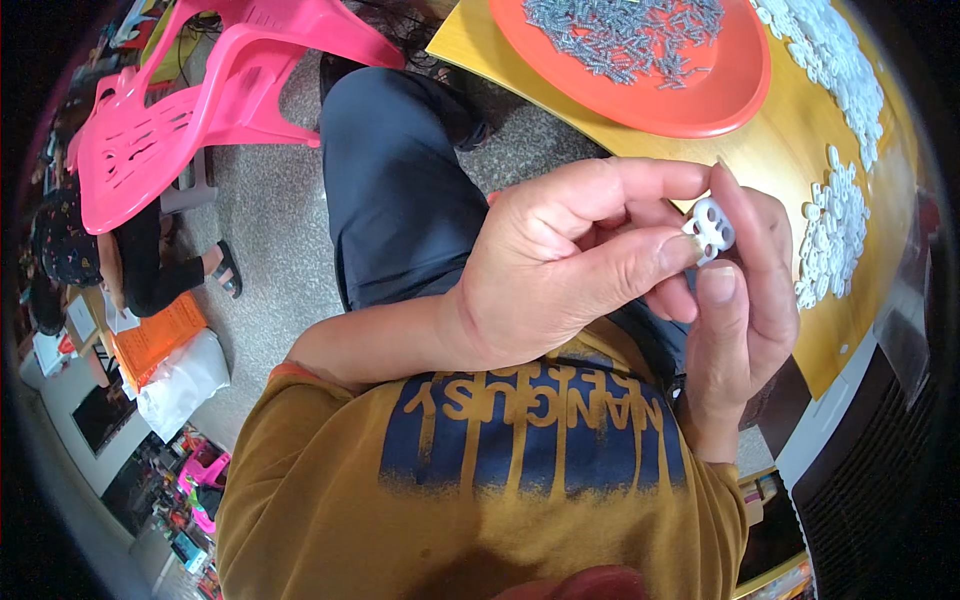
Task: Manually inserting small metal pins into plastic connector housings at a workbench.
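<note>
Biggest risk, my read: dropping the white part point(708, 228). It's up in the air between left hand point(545, 270) and right hand point(757, 310), seen against the near side of the surface point(825, 340), so 1 fingertip slip could send it to the lap or the floor point(270, 200). Fingers: both sets closed in narrow on that part, left thumb overlapping its lower left side, right index along its right side, right thumb just below. Next risk: it could twist, since so little of it is free to grip. Smallest: a bad fit could go unnoticed, because fingers cover some of its face. Holes show; can't tell if anything is seated inside. Around, big to small: pink chair point(222, 60) at upper left, well apart from the hands; wearer's dark trouser leg point(390, 170) beyond the left forearm; red tray point(720, 110) on the surface past the hands; 2 heaps of similar white pieces to the right, larger heap point(835, 75) farther off, smaller heap point(835, 230) just beside the right hand; grey springs point(640, 40) loose in the tray. In the way: right hand itself, blocking part of the surface between tray and smaller heap.
</note>
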The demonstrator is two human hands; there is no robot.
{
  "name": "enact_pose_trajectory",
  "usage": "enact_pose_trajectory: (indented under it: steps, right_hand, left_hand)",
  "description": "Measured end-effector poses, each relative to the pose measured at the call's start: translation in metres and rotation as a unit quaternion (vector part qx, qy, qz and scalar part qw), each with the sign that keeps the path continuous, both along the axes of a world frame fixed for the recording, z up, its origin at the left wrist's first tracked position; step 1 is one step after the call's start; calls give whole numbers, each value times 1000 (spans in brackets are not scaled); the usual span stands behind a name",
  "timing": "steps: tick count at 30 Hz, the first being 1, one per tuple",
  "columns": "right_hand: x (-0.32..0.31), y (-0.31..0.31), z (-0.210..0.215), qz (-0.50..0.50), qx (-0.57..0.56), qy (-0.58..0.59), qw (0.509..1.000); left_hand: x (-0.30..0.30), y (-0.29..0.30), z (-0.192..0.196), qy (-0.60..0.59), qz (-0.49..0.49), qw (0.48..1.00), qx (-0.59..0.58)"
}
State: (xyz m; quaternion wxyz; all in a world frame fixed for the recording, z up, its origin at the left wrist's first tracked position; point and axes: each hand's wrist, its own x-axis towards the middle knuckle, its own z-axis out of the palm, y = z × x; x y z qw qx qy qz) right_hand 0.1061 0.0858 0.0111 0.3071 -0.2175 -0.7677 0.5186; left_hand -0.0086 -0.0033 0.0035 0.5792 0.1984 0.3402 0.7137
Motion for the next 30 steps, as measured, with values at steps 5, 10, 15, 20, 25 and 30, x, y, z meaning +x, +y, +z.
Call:
enact_pose_trajectory:
  steps: [5, 10, 15, 20, 25, 30]
  right_hand:
    - [2, 2, 1, 36, 15, -12, 999]
    - [1, 3, 4, 36, 33, -40, 998]
    - [2, 6, 0, 37, 58, -35, 997]
    - [1, 9, 0, 104, 29, 37, 993]
    - [3, 11, -6, 87, 81, 51, 992]
    - [3, 8, -9, 66, 117, 60, 989]
  left_hand:
    - [4, -2, -2, 18, 25, 999, 11]
    - [4, -2, -3, 18, 28, 999, -1]
    - [4, -3, -2, -6, 15, 1000, -10]
    - [5, -3, -7, -1, 30, 1000, 8]
    - [7, -2, -3, 7, 24, 1000, -2]
    - [9, -2, -7, 12, 29, 999, -2]
